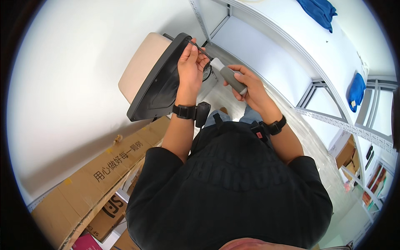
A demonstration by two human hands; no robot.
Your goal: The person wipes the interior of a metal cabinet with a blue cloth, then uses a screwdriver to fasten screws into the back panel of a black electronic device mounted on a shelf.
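Note:
A padded seat with a beige cushion [141, 64] and a black plastic shell [160, 85] stands tilted on its edge by the wall, its dark underside toward me. My right hand [252, 85] is wrapped around the grey handle of a cordless screwdriver [230, 76]. Its long dark shaft [203, 51] runs up and left to the shell's upper corner. There my left hand [191, 64] is closed, thumb and fingers pinching around the shaft's far end beside the shell's rim. The screw, if any, at the tip is hidden by the fingers.
A long flattened cardboard box [96, 177] lies at the lower left, with another carton [108, 216] under it. White metal shelving [266, 46] runs along the right, holding blue cloth bundles [357, 92]. Below the seat is the pale floor [223, 93].

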